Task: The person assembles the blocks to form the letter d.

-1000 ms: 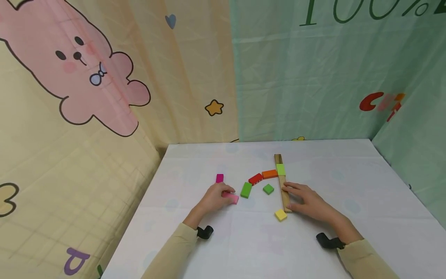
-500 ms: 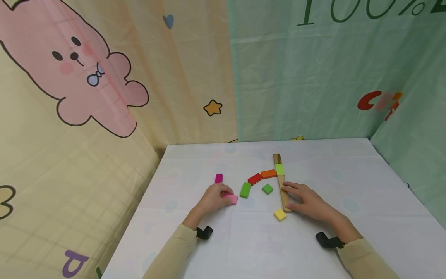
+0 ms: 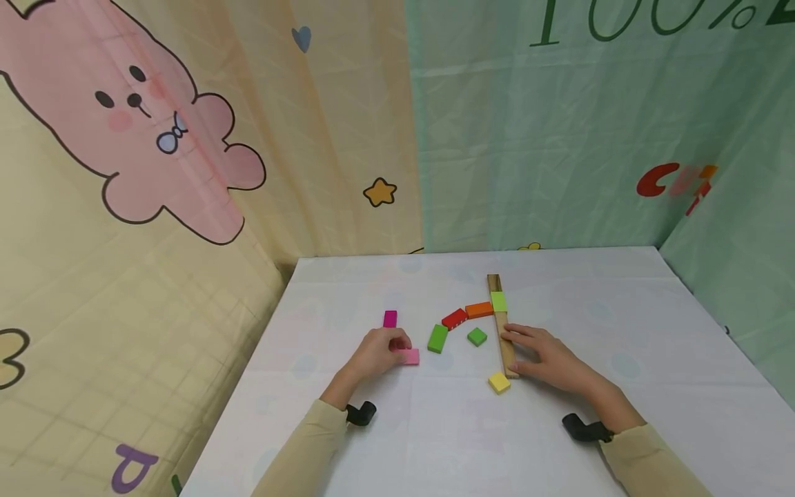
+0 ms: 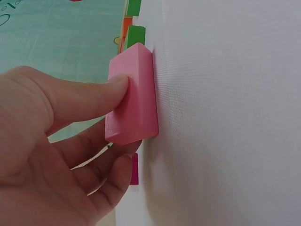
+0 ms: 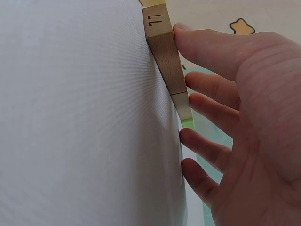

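My left hand (image 3: 376, 353) pinches a pink wooden block (image 4: 134, 96) just at the white table surface. In the left wrist view the thumb lies on the block's face, and the other fingers curve behind and below it. A magenta block (image 3: 390, 318) lies beyond that hand. My right hand (image 3: 553, 359) rests its thumb and fingertips along the right side of a straight row of plain wooden blocks (image 3: 506, 345). In the right wrist view the nearest wooden block (image 5: 164, 52) bears engraved marks. A light green block (image 3: 499, 301) belongs to the row's far part.
An orange block (image 3: 479, 310), a red block (image 3: 455, 318) and a green block (image 3: 437, 339) curve leftward from the row. A small green block (image 3: 477, 337) lies inside this curve. A yellow block (image 3: 499, 383) sits by the row's near end. Printed curtains (image 3: 335, 138) surround the table.
My left hand has shifted slightly left with the pink block, which has turned a little and stands farther from the green block. The right hand stays at the wooden row.
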The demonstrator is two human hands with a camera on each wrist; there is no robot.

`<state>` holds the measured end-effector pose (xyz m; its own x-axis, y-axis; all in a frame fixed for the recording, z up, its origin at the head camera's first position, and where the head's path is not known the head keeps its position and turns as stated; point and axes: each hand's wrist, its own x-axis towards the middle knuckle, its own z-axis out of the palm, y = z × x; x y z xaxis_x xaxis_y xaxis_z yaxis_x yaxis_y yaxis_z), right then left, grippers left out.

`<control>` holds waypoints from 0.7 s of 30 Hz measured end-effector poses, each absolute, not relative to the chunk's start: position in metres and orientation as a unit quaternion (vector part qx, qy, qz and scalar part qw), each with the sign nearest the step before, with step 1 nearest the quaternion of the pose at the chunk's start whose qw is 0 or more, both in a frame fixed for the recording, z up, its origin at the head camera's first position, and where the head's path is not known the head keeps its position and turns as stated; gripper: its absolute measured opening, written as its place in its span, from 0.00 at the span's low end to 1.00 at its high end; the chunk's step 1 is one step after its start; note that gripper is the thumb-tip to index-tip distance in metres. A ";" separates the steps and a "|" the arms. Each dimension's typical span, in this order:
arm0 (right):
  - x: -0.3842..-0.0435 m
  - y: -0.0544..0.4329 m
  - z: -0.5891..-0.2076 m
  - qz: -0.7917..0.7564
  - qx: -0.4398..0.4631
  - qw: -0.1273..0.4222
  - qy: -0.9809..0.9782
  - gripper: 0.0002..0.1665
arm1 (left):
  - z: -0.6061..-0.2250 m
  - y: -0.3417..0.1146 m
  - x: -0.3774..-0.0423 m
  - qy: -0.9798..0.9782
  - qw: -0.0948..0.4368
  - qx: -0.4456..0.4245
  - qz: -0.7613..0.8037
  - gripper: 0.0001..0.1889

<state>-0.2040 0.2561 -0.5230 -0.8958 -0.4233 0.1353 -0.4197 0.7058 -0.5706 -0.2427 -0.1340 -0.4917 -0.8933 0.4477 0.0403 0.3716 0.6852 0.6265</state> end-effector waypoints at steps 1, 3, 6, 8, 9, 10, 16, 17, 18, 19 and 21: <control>-0.204 0.256 -0.523 -0.307 -0.230 0.001 0.924 0.42 | -0.491 -0.135 -0.242 0.916 0.061 0.224 0.328 0.09; -0.204 0.256 -0.522 -0.310 -0.229 0.000 0.923 0.42 | -0.490 -0.135 -0.242 0.916 0.067 0.227 0.325 0.10; -0.204 0.256 -0.522 -0.308 -0.231 -0.001 0.923 0.42 | -0.489 -0.137 -0.242 0.914 0.076 0.233 0.324 0.12; -0.203 0.256 -0.522 -0.307 -0.231 0.000 0.923 0.41 | -0.488 -0.137 -0.242 0.912 0.079 0.238 0.323 0.13; -0.203 0.256 -0.522 -0.307 -0.232 -0.001 0.923 0.42 | -0.488 -0.138 -0.241 0.912 0.081 0.240 0.324 0.14; -0.203 0.256 -0.522 -0.307 -0.232 -0.002 0.923 0.41 | -0.488 -0.138 -0.241 0.911 0.083 0.239 0.325 0.15; -0.201 0.255 -0.521 -0.306 -0.233 -0.011 0.923 0.41 | -0.486 -0.137 -0.239 0.911 0.085 0.235 0.328 0.19; -0.201 0.255 -0.521 -0.304 -0.233 -0.010 0.924 0.41 | -0.486 -0.137 -0.239 0.911 0.084 0.235 0.327 0.19; -0.202 0.255 -0.521 -0.303 -0.233 -0.009 0.924 0.41 | -0.486 -0.137 -0.239 0.912 0.083 0.234 0.327 0.20; -0.202 0.255 -0.522 -0.303 -0.230 -0.005 0.925 0.41 | -0.486 -0.137 -0.239 0.912 0.082 0.233 0.327 0.20; -0.202 0.255 -0.522 -0.303 -0.227 -0.001 0.926 0.41 | -0.487 -0.136 -0.239 0.912 0.080 0.235 0.328 0.20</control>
<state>-0.2021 0.2548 -0.5217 -0.8971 -0.4195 0.1385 -0.4202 0.7136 -0.5605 -0.2389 -0.1360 -0.4868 -0.8772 0.4801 0.0079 0.3754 0.6754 0.6348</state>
